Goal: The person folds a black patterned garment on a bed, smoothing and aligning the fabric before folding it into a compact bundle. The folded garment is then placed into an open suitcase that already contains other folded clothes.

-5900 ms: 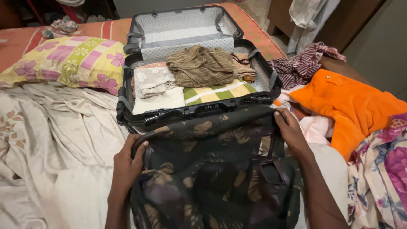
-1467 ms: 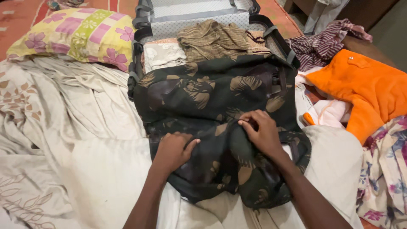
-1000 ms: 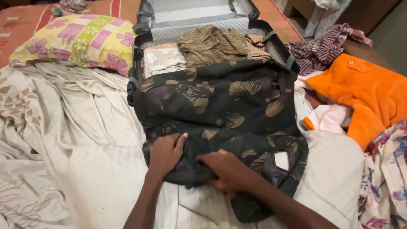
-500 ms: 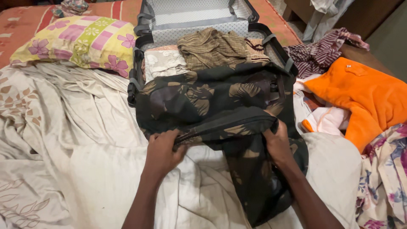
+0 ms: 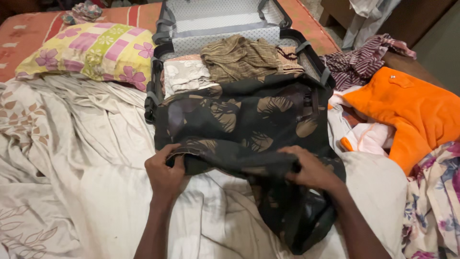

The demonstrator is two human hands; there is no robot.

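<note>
Your left hand [image 5: 165, 172] and right hand [image 5: 309, 168] both pinch the dark leaf-print garment's [image 5: 239, 124] folded edge with closed fingers; keep that fold level and taut over the open suitcase [image 5: 158, 91].

I see no packages, labels, signs or screens from here; only cloth, bedding and luggage are in view, and none of it shows a readable tag.

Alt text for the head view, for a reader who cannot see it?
Two hands, left and right, grip the folded edge of a dark leaf-print garment on a bed, draped over an open suitcase holding folded clothes. An orange garment lies right, a floral pillow left.
</note>
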